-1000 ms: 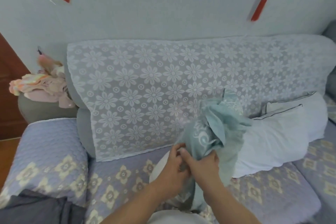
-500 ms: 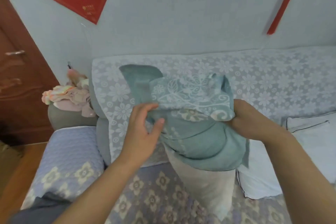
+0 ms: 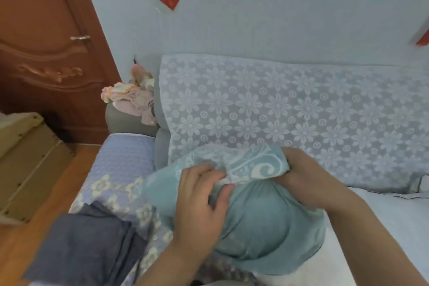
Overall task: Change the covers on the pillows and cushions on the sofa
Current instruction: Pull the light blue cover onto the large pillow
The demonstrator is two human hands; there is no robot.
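Both hands pinch the teal cover (image 3: 262, 223) bunched over the pillow: left hand (image 3: 199, 202) at its folded edge, right hand (image 3: 306, 179) beside. Best to draw both sides down evenly.

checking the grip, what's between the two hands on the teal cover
In the head view, a bunched band of the patterned teal cover spans from the left hand to the right hand; nothing else.

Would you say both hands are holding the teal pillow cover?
Yes, the left hand and right hand both grip the teal pillow cover.
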